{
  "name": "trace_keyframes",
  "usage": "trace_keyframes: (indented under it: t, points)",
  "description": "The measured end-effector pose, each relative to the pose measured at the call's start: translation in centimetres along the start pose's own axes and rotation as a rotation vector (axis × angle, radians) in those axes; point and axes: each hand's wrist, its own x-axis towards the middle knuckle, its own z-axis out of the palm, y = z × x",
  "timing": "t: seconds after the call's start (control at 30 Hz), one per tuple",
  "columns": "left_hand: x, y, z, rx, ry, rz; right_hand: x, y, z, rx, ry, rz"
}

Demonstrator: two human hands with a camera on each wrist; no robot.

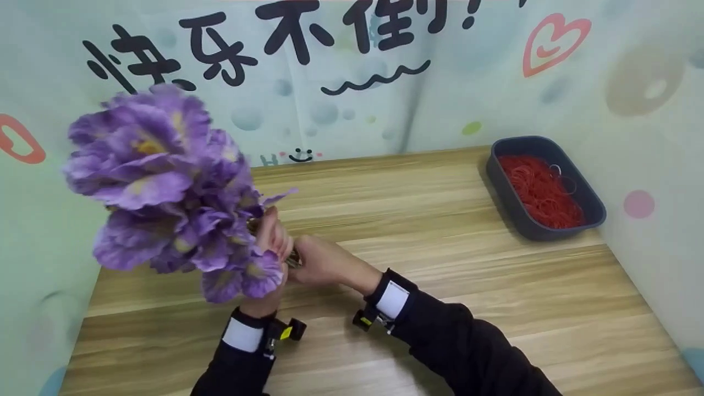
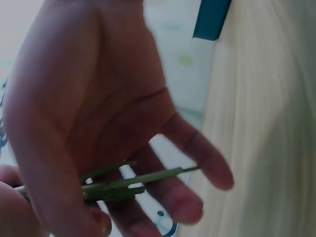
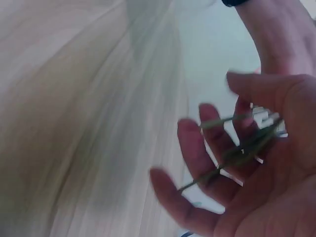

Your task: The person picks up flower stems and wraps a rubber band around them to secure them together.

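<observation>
A bunch of large purple iris-like flowers [image 1: 151, 159] leans up to the left in the head view. My left hand [image 1: 276, 242] grips its stems just below the blooms, which partly hide that hand. Beside it, my right hand [image 1: 322, 259] is at the lower stems. In the left wrist view the uneven green stem ends [image 2: 133, 186] lie between the right thumb and the spread, loosely bent fingers of my right hand [image 2: 108, 94]. The right wrist view shows the stems [image 3: 247, 148] crossing those same fingers, touching them without being tightly clasped.
A dark grey box [image 1: 509, 203] filled with red rubber bands [image 1: 542, 192] stands at the back right of the wood-grain table [image 1: 385, 198]. Behind the table rises a pale printed backdrop [image 1: 341, 121], and it continues along both sides.
</observation>
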Motion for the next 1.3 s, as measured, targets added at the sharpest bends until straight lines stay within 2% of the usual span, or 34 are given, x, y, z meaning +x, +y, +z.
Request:
trace_keyframes:
  t: [0.07,0.13,0.2,0.23,0.3,0.37,0.47,0.53,0.57,0.6,0.63,0.67,0.73,0.77,0.8,0.87,0.97,1.2,1.3]
  points:
    - [0.1,0.1,0.6,0.017,0.022,-0.058,0.2,0.6,0.5,-0.037,0.053,0.001]
    - [0.2,0.3,1.1,0.028,0.03,-0.098,1.4,2.9,1.9,-0.105,0.131,-0.02]
    - [0.1,0.3,1.1,0.033,-0.006,-0.073,2.5,5.0,3.0,-0.149,0.171,-0.035]
    - [0.2,0.4,1.2,0.028,0.001,-0.078,3.0,6.1,3.6,-0.176,0.19,-0.042]
    - [0.1,0.3,1.1,0.027,-0.024,-0.043,4.1,8.2,4.5,-0.22,0.226,-0.069]
    - [0.1,0.1,0.6,0.005,-0.037,0.005,3.1,6.5,3.3,-0.199,0.206,-0.066]
    - [0.2,-0.6,-0.3,0.039,0.049,0.033,2.5,6.0,2.8,-0.235,0.24,-0.087]
    - [0.5,-0.9,-0.6,0.009,0.175,-0.001,1.7,5.1,2.1,-0.272,0.245,-0.073]
    - [0.6,-1.1,-0.8,0.0,0.239,-0.023,2.1,6.2,2.5,-0.291,0.252,-0.069]
    - [0.8,-1.1,-0.8,-0.034,0.327,-0.071,2.6,7.3,2.8,-0.316,0.258,-0.063]
    - [1.0,-1.0,-0.6,-0.083,0.396,-0.106,1.8,6.6,2.3,-0.371,0.257,-0.053]
    - [1.2,-1.0,-0.6,-0.131,0.462,-0.138,2.3,7.7,2.6,-0.367,0.246,-0.049]
    - [1.6,-1.1,-0.7,-0.219,0.542,-0.174,2.0,8.1,2.2,-0.424,0.24,-0.034]
    - [1.8,-1.1,-0.8,-0.257,0.569,-0.188,2.2,9.0,2.2,-0.429,0.24,-0.029]
    - [2.0,-1.2,-0.8,-0.299,0.585,-0.199,1.9,8.9,1.9,-0.464,0.243,-0.021]
    - [2.4,-1.5,-0.9,-0.359,0.59,-0.21,1.7,9.2,1.4,-0.485,0.246,-0.005]
    - [2.8,-2.1,-0.8,-0.432,0.589,-0.208,0.6,8.4,0.5,-0.547,0.25,0.029]
    - [2.8,-3.8,0.2,-0.391,0.598,-0.158,-1.5,5.6,-1.2,-0.528,0.245,0.087]
    - [2.7,-4.2,0.9,-0.405,0.585,-0.157,-1.3,6.2,-1.1,-0.539,0.26,0.093]
